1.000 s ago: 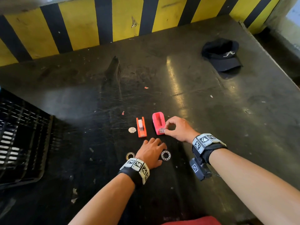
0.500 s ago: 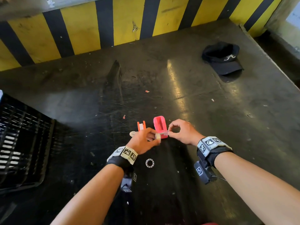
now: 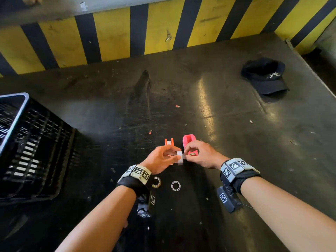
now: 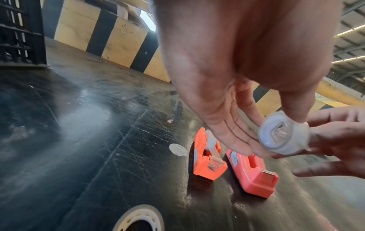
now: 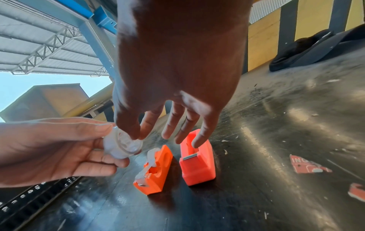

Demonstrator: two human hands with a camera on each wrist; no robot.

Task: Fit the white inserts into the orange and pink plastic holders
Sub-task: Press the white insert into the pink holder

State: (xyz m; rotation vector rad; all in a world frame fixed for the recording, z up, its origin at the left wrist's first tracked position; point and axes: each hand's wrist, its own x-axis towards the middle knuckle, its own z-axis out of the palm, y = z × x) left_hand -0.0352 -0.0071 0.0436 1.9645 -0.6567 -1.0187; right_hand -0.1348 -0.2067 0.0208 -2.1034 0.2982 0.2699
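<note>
My left hand (image 3: 163, 157) holds a round white insert (image 3: 179, 157) between thumb and fingers, just above the table. My right hand (image 3: 198, 155) meets it from the right, and its thumb and forefinger pinch the rim of the white insert (image 5: 122, 145). The other right fingers hang loosely over the pink holder. The orange holder (image 3: 169, 142) stands behind my left hand with a white insert seated in it. To its right, the pink holder (image 3: 189, 140) has an empty slot. Both the orange holder (image 4: 207, 162) and the pink holder (image 4: 254, 175) stand on the table below the white insert (image 4: 284, 137).
Two ring bearings (image 3: 175, 185) (image 3: 156, 182) lie near my left wrist. A small white disc (image 4: 178, 149) lies left of the orange holder. A black crate (image 3: 27, 148) stands at the left. A black cap (image 3: 265, 77) lies far right. A yellow-black striped wall (image 3: 163, 30) bounds the back.
My left hand rose from the table by the rings, carrying the white insert. My right hand left the pink holder's front end and now pinches the insert.
</note>
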